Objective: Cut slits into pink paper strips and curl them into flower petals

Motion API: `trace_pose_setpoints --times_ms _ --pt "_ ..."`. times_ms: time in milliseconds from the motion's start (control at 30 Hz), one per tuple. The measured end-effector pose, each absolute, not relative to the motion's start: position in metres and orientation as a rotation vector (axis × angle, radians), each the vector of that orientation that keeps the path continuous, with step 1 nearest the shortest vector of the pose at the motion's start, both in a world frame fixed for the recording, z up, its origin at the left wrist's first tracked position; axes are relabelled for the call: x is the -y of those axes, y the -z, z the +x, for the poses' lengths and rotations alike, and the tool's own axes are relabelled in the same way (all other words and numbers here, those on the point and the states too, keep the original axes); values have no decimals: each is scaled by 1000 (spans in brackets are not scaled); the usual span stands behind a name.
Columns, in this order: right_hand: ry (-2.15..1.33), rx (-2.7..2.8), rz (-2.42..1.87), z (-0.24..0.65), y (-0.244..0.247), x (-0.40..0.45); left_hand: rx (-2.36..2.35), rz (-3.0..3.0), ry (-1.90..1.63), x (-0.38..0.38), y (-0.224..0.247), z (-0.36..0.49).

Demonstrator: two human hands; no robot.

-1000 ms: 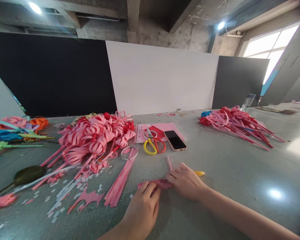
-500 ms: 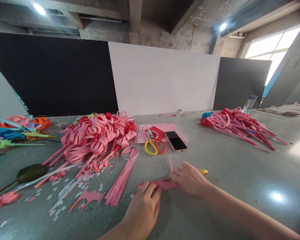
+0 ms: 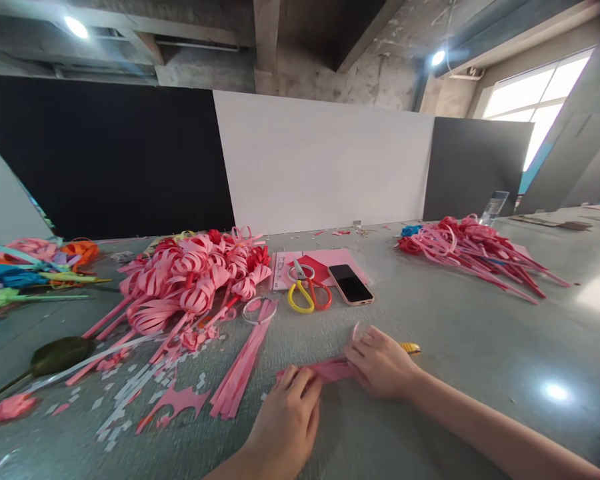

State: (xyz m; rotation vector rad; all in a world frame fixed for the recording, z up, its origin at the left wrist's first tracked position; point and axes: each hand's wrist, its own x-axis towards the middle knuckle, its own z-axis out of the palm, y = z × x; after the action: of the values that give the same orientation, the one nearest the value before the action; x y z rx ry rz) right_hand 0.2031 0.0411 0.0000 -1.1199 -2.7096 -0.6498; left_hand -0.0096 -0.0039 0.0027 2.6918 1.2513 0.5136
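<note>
Near the front of a grey table point(image 3: 470, 417), just left of the right forearm point(image 3: 480, 417), a strip of pink paper point(image 3: 334, 370), with the left hand point(image 3: 290, 410) over one end and the right hand point(image 3: 383, 363) over the other. Fingers curled, undersides hidden: impossible to tell pinching from pressing. Beyond the right wrist, a partly covered yellow tool point(image 3: 411, 347). Farther back, scissors point(image 3: 303, 296) beside a phone point(image 3: 351, 285). Leftward, loose pink strips point(image 3: 241, 373) with a white ring point(image 3: 245, 313) at the far end.
</note>
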Motion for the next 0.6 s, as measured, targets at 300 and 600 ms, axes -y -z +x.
trace_pose_setpoints --times_ms 300,600 --pt "575 2760 -1085 200 -4 -44 -1242 2708 -529 3 0 -10" --pt "550 2816 -1094 198 -11 -42 -1256 2716 -513 3 -2 -10"
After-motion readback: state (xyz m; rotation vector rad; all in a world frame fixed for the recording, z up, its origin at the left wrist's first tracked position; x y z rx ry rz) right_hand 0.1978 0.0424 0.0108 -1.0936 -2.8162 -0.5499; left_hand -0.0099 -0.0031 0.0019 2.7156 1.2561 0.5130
